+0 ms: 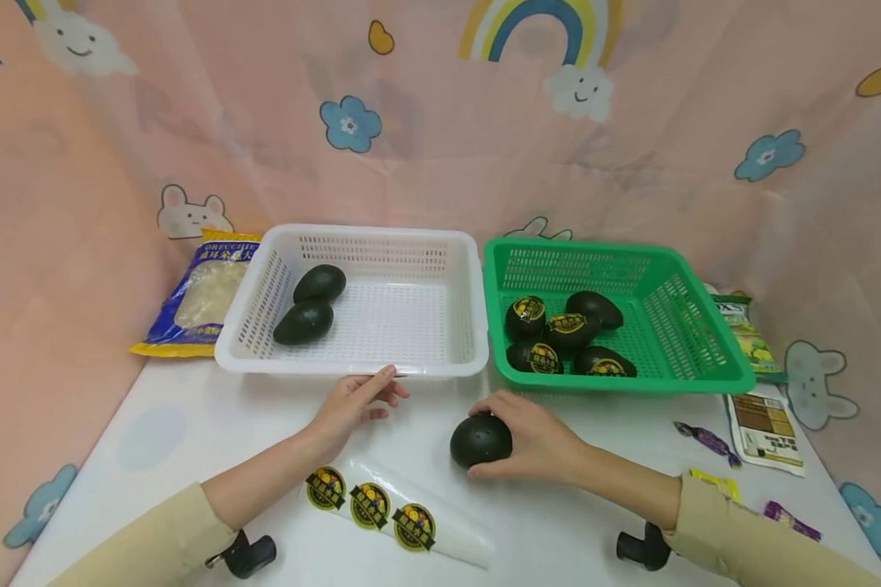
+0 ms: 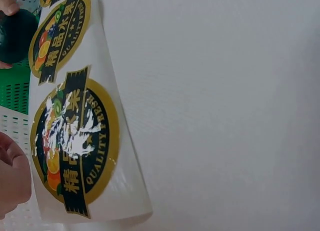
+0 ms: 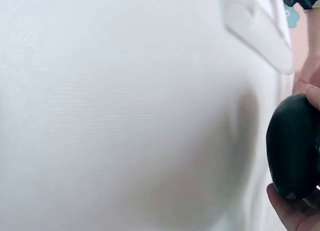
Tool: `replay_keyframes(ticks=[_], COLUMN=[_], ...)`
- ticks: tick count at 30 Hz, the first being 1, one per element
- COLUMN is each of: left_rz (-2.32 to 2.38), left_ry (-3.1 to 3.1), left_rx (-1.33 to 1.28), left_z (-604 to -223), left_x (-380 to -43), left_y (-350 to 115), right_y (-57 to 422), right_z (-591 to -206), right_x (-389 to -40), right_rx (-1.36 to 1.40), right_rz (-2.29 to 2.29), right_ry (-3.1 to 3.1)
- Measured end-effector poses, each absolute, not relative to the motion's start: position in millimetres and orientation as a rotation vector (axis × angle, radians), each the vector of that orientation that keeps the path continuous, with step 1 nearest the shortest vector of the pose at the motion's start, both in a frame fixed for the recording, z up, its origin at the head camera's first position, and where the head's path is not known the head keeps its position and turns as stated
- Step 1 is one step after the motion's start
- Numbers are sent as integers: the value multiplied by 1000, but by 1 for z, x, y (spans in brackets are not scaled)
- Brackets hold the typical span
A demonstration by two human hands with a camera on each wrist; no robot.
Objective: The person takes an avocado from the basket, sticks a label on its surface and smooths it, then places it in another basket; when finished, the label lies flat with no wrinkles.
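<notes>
My right hand [image 1: 532, 440] grips a dark green avocado [image 1: 480, 441] above the white table; in the right wrist view the avocado [image 3: 292, 146] sits between thumb and fingers. My left hand [image 1: 356, 408] is in front of the white basket, its thumb and fingers pinching a thin sticker [image 1: 404, 376] seen nearly edge-on. Below the hands lies a glossy backing strip [image 1: 455, 530] with round black-and-gold fruit stickers [image 1: 369, 505]. Two avocados [image 1: 303, 323] without visible stickers lie in the white basket [image 1: 352, 368]. Several avocados [image 1: 542, 357], most showing stickers, are in the green basket [image 1: 624, 383].
A blue-and-yellow pasta bag [image 1: 198, 297] leans left of the white basket. Right of the green basket are a green packet [image 1: 749, 334], a white-and-brown pouch [image 1: 767, 432] and wrapped sweets [image 1: 707, 443]. A patterned pink curtain [image 1: 426, 179] hangs behind and beside the table.
</notes>
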State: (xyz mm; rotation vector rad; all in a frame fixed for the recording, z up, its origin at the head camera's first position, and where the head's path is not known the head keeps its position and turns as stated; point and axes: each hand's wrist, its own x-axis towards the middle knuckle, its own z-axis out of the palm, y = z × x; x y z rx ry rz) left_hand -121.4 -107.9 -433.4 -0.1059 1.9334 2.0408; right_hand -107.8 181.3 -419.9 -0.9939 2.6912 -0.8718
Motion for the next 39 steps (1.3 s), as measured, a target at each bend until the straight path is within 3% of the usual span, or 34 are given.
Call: replay_keyframes(ticks=[11, 16, 22, 26, 33, 39], left_rz=[1963, 1621, 838, 492, 644, 939], left_ry=[1960, 2086, 2399, 2485, 2459, 2246], left_rx=[-34, 399, 1046, 1287, 1299, 1128], left_z=[-429, -428, -424, -431, -436, -429], left_x=[-119, -106, -78, -71, -73, -85], left_y=[-109, -113, -120, -123, -123, -114], right_y=[180, 181, 185, 187, 186, 176], right_z=[-443, -443, -439, -438, -431, -415], right_x=[-114, -118, -121, -122, -121, -109], right_rx=[-928, -937, -923, -958, -1016, -1467], right_rz=[-882, -877, -855, -850, -860, -1083], right_ry=[2701, 2669, 2647, 2657, 2661, 2578])
